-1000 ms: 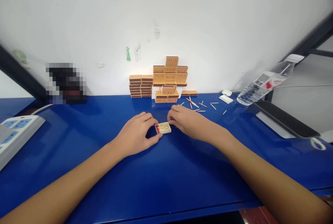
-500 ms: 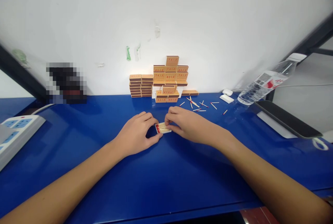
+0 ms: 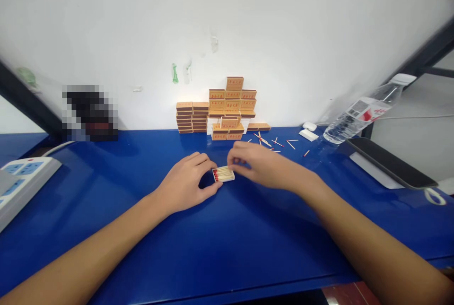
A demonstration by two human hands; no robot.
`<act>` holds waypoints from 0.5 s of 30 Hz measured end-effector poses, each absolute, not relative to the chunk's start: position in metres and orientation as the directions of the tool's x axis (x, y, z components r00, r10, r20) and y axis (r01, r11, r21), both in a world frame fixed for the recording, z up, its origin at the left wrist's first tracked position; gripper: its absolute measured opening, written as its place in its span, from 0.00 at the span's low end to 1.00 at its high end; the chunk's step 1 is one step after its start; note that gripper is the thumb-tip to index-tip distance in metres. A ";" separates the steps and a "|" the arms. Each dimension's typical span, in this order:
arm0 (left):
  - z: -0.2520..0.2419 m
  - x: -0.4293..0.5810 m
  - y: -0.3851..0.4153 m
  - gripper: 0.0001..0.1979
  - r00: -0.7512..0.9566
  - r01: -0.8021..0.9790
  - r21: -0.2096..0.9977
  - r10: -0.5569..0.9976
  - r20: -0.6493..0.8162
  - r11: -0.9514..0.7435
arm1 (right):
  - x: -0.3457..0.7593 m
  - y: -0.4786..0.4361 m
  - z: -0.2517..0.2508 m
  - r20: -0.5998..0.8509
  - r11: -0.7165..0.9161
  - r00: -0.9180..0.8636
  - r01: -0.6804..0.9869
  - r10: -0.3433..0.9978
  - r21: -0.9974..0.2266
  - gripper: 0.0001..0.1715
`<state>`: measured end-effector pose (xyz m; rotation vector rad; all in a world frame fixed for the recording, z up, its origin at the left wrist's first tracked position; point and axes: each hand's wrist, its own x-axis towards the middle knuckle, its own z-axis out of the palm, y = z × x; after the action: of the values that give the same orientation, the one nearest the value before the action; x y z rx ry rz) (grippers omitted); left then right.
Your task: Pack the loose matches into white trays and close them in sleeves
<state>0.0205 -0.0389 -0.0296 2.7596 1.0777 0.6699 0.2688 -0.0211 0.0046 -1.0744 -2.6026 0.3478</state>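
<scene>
A small white matchbox tray [image 3: 224,174] full of red-tipped matches lies on the blue table [image 3: 227,243]. My left hand [image 3: 193,179] grips its left end between thumb and fingers. At the tray's upper right corner is my right hand [image 3: 253,163], its fingertips drawn together; whether they hold a match is too small to tell. Behind the hands, orange matchboxes [image 3: 233,105] are built up in a stepped shape against the wall. Left of them stand two columns of stacked matchboxes [image 3: 192,118]. Several loose matches [image 3: 263,139] are scattered to the right of the stepped boxes.
A white power strip [image 3: 30,182] lies at the left, near a pixelated dark object [image 3: 90,113]. On the right, a water bottle [image 3: 365,111] leans at the wall, with a white earphone case [image 3: 309,134] and a long black object [image 3: 392,162] nearby.
My right hand has moved slightly up and right, off the tray's right end, so more of the matches show. My left hand has stayed at the tray.
</scene>
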 end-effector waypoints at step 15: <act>-0.028 0.019 -0.037 0.11 0.612 0.633 0.304 0.701 0.365 -0.712 | 0.378 0.048 -0.001 0.120 0.217 -0.197 0.956 0.973 -0.199 0.08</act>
<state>0.0186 -0.0373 -0.0276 2.6890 1.1202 0.7036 0.3778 0.0477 -0.0011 -1.8349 -2.2705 0.1175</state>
